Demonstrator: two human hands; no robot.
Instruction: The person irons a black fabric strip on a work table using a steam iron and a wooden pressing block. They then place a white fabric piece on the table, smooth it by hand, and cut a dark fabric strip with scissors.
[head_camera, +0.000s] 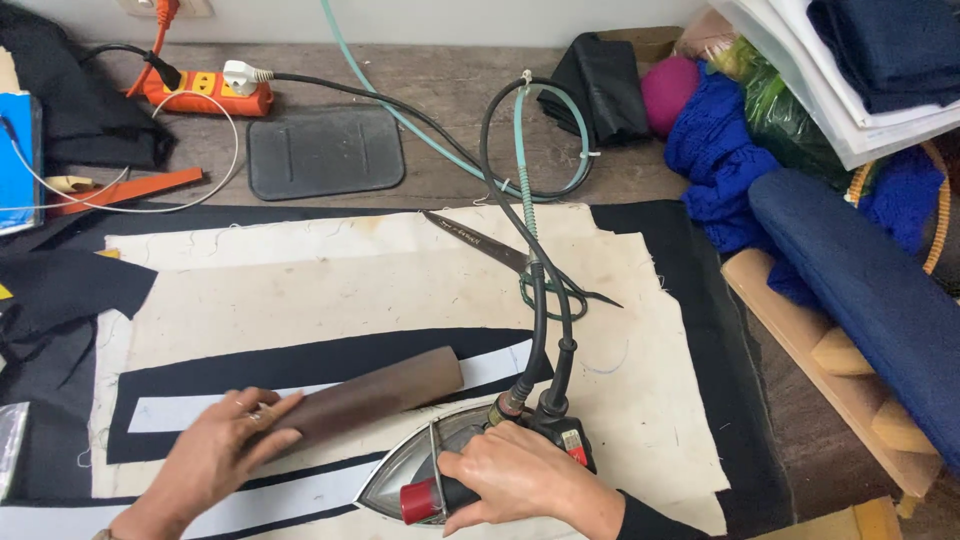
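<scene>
My right hand grips the black handle of a steam iron with a red knob, its metal sole pointing left on the cloth. My left hand holds the near end of a brown wooden roll that lies across a black fabric piece with a white strip. Both rest on a cream pressing cloth. The iron's black cable and green hose run up toward the back of the table.
Scissors lie on the cloth behind the iron. A grey rubber mat and an orange power strip sit at the back. Blue knits and a padded blue sleeve board crowd the right side. Black fabric lies left.
</scene>
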